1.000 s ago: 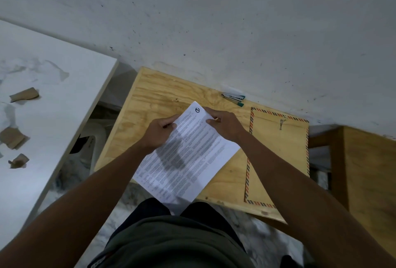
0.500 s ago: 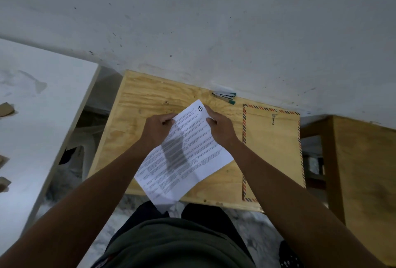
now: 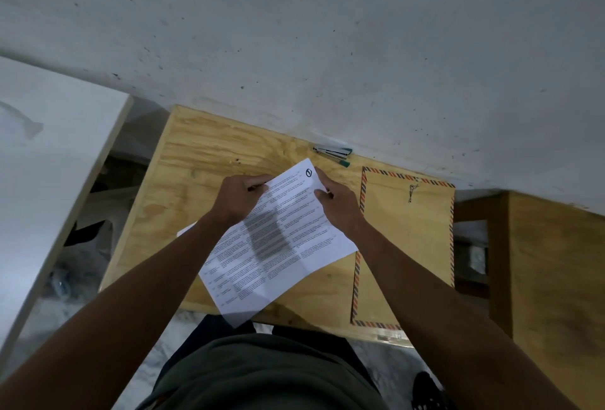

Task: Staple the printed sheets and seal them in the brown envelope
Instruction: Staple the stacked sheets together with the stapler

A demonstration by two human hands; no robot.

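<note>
White printed sheets [image 3: 278,246] lie tilted on a plywood table [image 3: 209,154], their lower corner hanging past the front edge. My left hand [image 3: 237,196] pinches the sheets' upper left edge. My right hand [image 3: 337,203] grips the upper right corner near a round logo. The brown envelope [image 3: 406,246], with a striped red and blue border and a string clasp, lies flat to the right, its left edge partly under the sheets. A small stapler with green ends [image 3: 334,152] sits at the back edge against the wall, apart from both hands.
A white tabletop [image 3: 49,164] stands to the left, separated by a gap. A wooden unit [image 3: 553,262] stands to the right. The wall runs along the back edge. My lap is just below the front edge.
The view has drifted left and down. Both hands stay on the sheets' top, which have shifted slightly toward the envelope; another sheet's corner now peeks out at the left by my forearm.
</note>
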